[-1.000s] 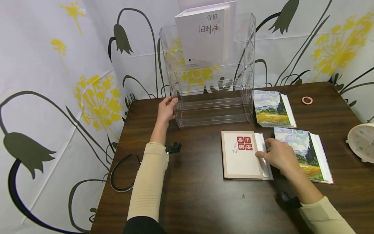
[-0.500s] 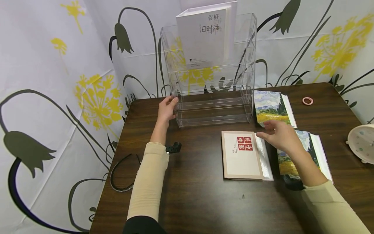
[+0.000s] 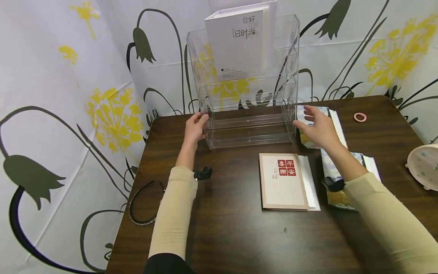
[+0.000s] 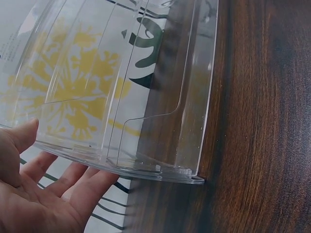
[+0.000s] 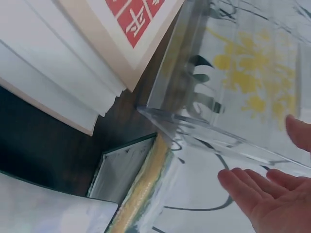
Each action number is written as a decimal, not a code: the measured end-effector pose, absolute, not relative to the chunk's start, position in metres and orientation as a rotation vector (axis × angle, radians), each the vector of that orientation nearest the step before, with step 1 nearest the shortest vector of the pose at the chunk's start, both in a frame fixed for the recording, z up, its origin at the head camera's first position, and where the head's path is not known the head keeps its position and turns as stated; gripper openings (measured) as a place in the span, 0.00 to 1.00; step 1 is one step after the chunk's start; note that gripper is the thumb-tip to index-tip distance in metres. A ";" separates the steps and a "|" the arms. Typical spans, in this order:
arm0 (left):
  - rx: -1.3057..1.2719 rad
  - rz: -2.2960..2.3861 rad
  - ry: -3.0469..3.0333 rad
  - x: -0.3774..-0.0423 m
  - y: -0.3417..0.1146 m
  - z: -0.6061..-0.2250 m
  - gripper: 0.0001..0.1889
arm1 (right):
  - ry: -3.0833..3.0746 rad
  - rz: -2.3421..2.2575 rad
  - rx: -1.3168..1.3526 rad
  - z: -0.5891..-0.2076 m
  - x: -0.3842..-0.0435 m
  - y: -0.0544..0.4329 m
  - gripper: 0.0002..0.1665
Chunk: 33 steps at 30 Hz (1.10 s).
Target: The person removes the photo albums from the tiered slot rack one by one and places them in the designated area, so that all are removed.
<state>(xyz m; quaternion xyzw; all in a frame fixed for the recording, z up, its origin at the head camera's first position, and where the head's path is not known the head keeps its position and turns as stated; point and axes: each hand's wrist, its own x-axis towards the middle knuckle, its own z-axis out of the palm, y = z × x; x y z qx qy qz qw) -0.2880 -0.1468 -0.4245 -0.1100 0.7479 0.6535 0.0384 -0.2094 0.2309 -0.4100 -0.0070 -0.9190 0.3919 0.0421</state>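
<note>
A clear acrylic tiered rack [image 3: 249,114] stands at the table's back, with a white book [image 3: 239,42] upright in its top tier. My left hand [image 3: 195,127] lies flat against the rack's left side [image 4: 121,145], fingers straight [image 4: 58,189]. My right hand [image 3: 316,127] is open with spread fingers, hovering just off the rack's right side [image 5: 218,131]; I cannot tell whether it touches. A cream book with a red seal [image 3: 282,180] lies flat in front of the rack.
Two painted-cover books lie at the right, one [image 3: 333,121] behind my right hand, one [image 3: 349,179] under my forearm. A pink ring [image 3: 359,117], a white clock [image 3: 424,165] and a black headband [image 3: 140,207] sit near the table edges.
My right hand left the cream book's edge and moved up and back to the rack's right side. The left hand stayed put.
</note>
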 end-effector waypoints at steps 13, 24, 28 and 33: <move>-0.330 2.019 2.290 -0.288 -0.146 -0.426 0.23 | -2.876 1.325 0.034 -0.417 -0.254 0.221 0.49; -0.323 2.040 2.275 -0.287 -0.144 -0.428 0.24 | -2.931 1.336 0.044 -0.427 -0.264 0.223 0.43; -0.329 2.036 2.284 -0.287 -0.144 -0.427 0.23 | -2.934 1.377 0.043 -0.424 -0.264 0.221 0.43; -0.338 2.018 2.301 -0.287 -0.146 -0.426 0.24 | -2.958 1.416 0.030 -0.421 -0.265 0.218 0.44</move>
